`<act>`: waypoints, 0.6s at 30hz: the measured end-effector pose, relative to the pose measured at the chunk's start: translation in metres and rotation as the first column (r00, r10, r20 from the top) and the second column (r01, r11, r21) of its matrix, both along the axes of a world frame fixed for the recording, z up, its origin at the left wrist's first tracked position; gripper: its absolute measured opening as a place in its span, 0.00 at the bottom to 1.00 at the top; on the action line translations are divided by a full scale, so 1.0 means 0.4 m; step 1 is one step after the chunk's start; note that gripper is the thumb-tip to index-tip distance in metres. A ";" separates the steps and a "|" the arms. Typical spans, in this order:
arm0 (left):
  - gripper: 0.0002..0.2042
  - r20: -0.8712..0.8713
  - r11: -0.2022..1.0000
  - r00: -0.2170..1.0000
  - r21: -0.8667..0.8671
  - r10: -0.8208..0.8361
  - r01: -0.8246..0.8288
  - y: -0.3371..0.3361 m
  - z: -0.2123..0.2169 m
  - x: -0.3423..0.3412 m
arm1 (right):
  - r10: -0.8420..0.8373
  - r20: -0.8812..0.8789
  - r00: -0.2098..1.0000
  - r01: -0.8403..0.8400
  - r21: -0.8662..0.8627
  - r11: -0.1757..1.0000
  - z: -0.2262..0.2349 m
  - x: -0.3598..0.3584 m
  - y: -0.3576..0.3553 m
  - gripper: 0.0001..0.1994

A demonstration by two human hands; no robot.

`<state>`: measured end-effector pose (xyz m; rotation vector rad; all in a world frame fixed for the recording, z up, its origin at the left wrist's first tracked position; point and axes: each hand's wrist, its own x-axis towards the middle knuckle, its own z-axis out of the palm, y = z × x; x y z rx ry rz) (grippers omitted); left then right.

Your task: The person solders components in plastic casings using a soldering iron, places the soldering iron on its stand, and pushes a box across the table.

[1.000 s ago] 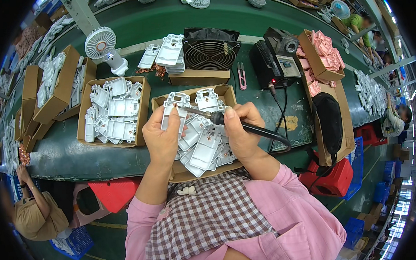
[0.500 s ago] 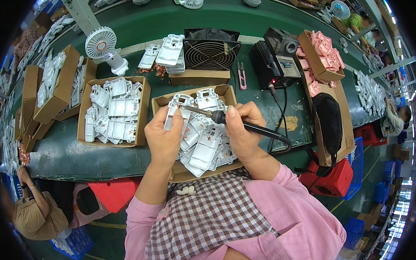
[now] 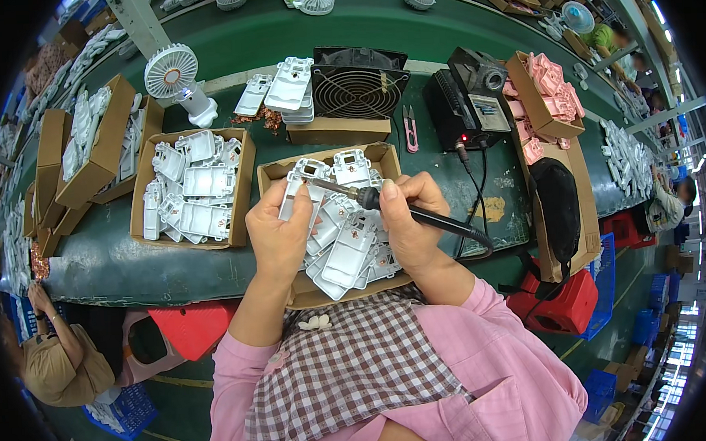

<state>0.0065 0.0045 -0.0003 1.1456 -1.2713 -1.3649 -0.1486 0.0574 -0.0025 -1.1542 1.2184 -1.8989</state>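
Between the thumb and fingers of my left hand (image 3: 281, 224) is a white plastic casing (image 3: 310, 171), held tilted above an open cardboard box (image 3: 392, 160). My right hand (image 3: 413, 222) grips a soldering iron (image 3: 432, 217) by its black handle. The iron's metal shaft points left, and its tip meets or nearly meets the casing close to my left thumb; the exact contact is too small to make out. Below both hands, several loose white casings (image 3: 345, 256) lie heaped in the box, some with small copper-coloured parts.
Left of my hands stands another box of white casings (image 3: 202, 182). Behind are a black fan (image 3: 359, 90), stacked casings (image 3: 290, 85) and a white handheld fan (image 3: 175, 74). To the right sit pink-handled snips (image 3: 410, 130), a black soldering station (image 3: 466, 105) and a box of pink parts (image 3: 548, 94).
Both hands keep nearly the same place, the iron still at the casing. On the conveyor at the back, the fans have shifted a little to the left.
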 end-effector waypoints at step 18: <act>0.13 0.341 0.941 0.934 -0.337 0.104 0.018 0.010 0.035 0.046 | -0.027 0.127 0.992 0.040 -0.098 0.994 0.004 -0.001 0.007 0.12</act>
